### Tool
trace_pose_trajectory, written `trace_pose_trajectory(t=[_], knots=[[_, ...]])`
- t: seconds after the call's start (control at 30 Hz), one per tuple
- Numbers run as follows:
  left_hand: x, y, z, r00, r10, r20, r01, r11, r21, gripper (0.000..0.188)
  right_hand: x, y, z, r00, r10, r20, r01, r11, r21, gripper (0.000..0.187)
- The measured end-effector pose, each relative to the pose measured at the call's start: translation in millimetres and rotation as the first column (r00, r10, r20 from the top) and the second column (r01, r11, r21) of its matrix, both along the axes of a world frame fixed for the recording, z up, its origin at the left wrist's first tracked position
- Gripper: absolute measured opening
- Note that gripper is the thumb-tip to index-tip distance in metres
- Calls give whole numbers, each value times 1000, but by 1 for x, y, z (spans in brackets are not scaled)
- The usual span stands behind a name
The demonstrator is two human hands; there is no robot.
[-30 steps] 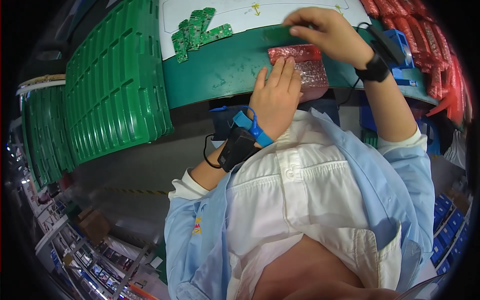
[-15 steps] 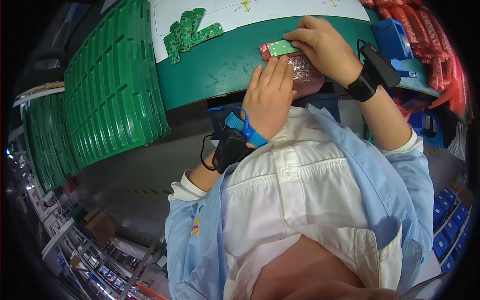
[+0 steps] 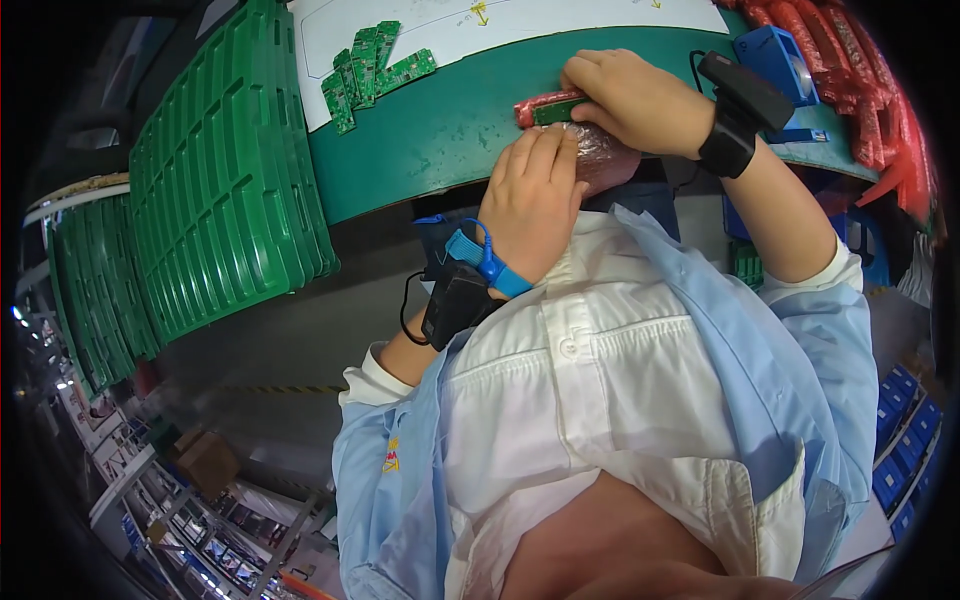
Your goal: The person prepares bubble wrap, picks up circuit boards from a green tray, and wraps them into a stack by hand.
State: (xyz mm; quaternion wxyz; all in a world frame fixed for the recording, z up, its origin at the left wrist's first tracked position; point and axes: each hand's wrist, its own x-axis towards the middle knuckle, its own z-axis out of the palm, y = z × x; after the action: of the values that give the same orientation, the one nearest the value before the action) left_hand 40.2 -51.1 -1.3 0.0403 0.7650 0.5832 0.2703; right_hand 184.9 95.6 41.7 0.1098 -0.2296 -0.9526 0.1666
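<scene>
At the near edge of the green table, my right hand (image 3: 637, 100) is closed, its fingers curled over a small green circuit board (image 3: 556, 112). The board stands tilted, edge toward me, against a strip of red bubble wrap (image 3: 526, 112) just behind it. My left hand (image 3: 530, 195) lies with fingers stretched out, its tips by the board's lower edge and on a sheet of clear pinkish bubble wrap (image 3: 606, 155). That sheet hangs down over the table edge between my hands. Both wrists carry straps with black boxes, and the left also has a blue band.
Several loose circuit boards (image 3: 366, 68) lie far left, partly on a white sheet (image 3: 570, 22). A blue tape dispenser (image 3: 768, 68) stands at the right beside heaped red bubble-wrap bundles (image 3: 850, 80). Green plastic trays (image 3: 225, 180) rise left of the table (image 3: 380, 165).
My right hand has rolled the circuit board from lying flat to tilted, along with the red wrap. The left hand has drawn slightly nearer to me.
</scene>
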Motion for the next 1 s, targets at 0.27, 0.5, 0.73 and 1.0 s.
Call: trace_pose_trajectory(t=[0.27, 0.5, 0.73, 1.0], knots=[[-2, -1, 2, 999, -35, 34, 35, 999, 15, 39, 7, 7, -20, 967, 192, -168, -140, 950, 278, 14], [-3, -2, 10, 1000, -10, 27, 11, 1000, -21, 35, 22, 15, -20, 918, 294, -268, -254, 952, 173, 24], [0, 5, 6, 993, -59, -104, 68, 994, 89, 33, 34, 20, -12, 909, 366, -200, -331, 924, 190, 34], [7, 8, 6, 987, -67, -143, 80, 993, 88, 22, -63, 54, 1, 962, 71, -263, -40, 992, 122, 25]])
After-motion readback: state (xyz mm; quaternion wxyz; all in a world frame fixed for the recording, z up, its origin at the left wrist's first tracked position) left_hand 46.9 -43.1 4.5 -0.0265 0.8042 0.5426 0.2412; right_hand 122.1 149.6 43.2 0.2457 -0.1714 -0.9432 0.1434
